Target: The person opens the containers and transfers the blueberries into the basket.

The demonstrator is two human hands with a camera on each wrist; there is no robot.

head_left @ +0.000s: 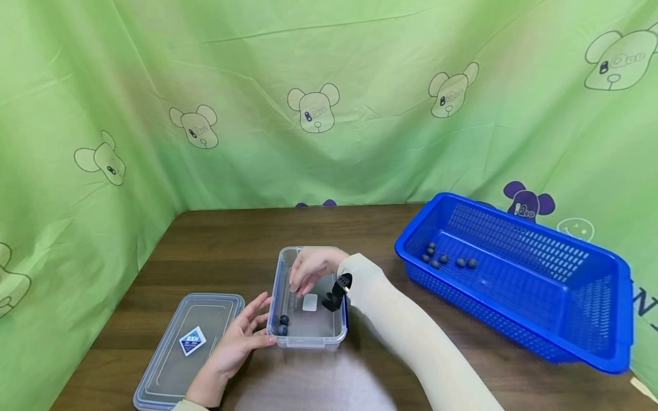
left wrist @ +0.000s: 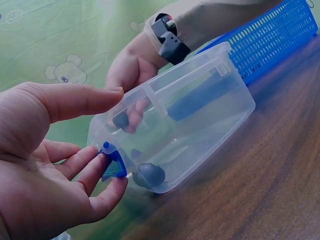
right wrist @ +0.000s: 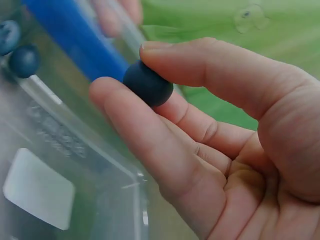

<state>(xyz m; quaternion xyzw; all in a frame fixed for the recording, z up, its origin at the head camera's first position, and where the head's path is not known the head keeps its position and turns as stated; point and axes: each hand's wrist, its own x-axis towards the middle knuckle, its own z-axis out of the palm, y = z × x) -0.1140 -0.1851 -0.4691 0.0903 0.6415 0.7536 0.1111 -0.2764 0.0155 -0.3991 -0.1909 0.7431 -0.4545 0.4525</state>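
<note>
A clear plastic container (head_left: 309,342) stands on the table without its lid. Between the thumb and fingers of my right hand (head_left: 315,267) a blueberry (right wrist: 147,84) is pinched, held over the container's inside. Two blueberries (head_left: 283,325) lie in its near left corner. At the left side is my left hand (head_left: 240,339), fingers spread along the wall. In the left wrist view its fingertips touch a blue clip (left wrist: 114,162) on the container, and the thumb reaches along the rim.
To the left lies the container's lid (head_left: 216,319) with a blue and white sticker (head_left: 192,341). A blue perforated basket (head_left: 514,325) stands at the right, with several blueberries (head_left: 444,259) at its left end. A green printed cloth (head_left: 257,160) hangs behind the table.
</note>
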